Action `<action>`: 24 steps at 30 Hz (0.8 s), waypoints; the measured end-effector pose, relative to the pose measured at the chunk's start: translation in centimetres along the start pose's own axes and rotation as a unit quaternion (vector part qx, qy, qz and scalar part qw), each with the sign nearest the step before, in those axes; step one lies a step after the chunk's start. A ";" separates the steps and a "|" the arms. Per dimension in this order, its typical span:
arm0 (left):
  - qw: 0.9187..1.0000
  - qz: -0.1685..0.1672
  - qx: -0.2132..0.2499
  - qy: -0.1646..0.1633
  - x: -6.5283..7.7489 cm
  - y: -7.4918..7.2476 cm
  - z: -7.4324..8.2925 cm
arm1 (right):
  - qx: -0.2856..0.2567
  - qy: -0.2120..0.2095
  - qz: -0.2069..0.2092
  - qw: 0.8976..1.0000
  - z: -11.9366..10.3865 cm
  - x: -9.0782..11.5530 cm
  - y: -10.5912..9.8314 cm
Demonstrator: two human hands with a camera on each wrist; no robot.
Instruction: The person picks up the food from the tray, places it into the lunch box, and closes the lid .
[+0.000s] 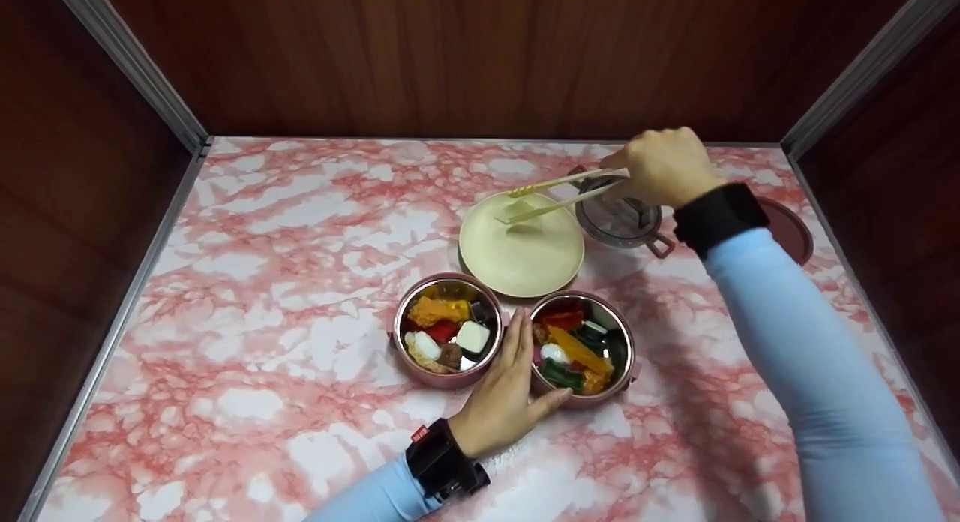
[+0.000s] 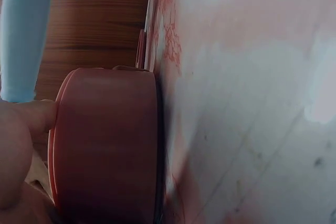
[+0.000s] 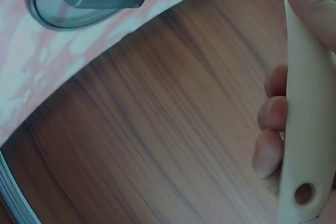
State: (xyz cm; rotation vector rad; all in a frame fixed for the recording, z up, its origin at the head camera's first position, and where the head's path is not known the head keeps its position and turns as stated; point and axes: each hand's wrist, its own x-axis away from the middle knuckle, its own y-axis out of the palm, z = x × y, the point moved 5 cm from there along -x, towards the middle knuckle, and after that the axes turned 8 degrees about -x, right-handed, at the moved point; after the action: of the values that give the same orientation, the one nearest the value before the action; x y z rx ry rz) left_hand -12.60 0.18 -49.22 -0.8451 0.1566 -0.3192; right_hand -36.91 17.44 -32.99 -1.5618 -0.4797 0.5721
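Observation:
My right hand (image 1: 667, 166) grips cream tongs (image 1: 559, 205) at their handle end, high over the far right part of the table. Their tips stand apart above a pale yellow plate (image 1: 517, 263), with a small pale shape between them. In the right wrist view, fingers (image 3: 270, 150) curl round the tongs' handle (image 3: 310, 103), which has a round hole. My left hand (image 1: 499, 394) lies with straight fingers along the left side of the right pink food container (image 1: 630, 357), its thumb at the near rim. Mixed food pieces (image 1: 574, 346) fill that container's bottom.
A second pink container (image 1: 442, 379) with food pieces stands just left of the left hand. Behind the right hand lies a clear grey lid (image 1: 622, 226) with pink clips. A dark red round lid (image 1: 787, 229) is partly hidden by the right wrist. Wooden walls (image 1: 480, 64) enclose the marbled table.

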 end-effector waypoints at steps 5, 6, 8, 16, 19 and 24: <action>1.000 -0.001 0.007 0.001 0.0 0.1 0.0 | -0.038 0.070 -0.095 0.992 1.4 -0.5 1.3; 1.000 -0.001 0.008 0.002 0.0 0.1 0.0 | -0.043 0.074 -0.101 0.991 1.5 -0.4 1.5; 1.000 0.001 0.008 0.003 0.0 0.1 -0.1 | -0.051 0.076 -0.103 0.991 1.7 0.0 1.9; 1.000 0.013 -0.001 0.010 0.0 -0.1 -0.1 | -0.053 0.060 -0.095 0.992 1.4 1.7 2.1; 1.000 0.013 -0.003 0.012 0.0 -0.1 0.0 | -0.056 0.072 -0.103 0.991 1.4 2.0 2.4; 1.000 0.012 -0.004 0.015 0.0 0.0 0.1 | -0.063 0.083 -0.101 0.989 1.4 2.4 3.1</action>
State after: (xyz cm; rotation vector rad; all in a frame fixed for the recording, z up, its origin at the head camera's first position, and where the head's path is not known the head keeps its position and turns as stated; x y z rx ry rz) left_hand -12.55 0.23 -49.11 -0.8468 0.1955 -0.3098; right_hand -36.02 19.76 -36.25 -1.6418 -0.5480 0.2582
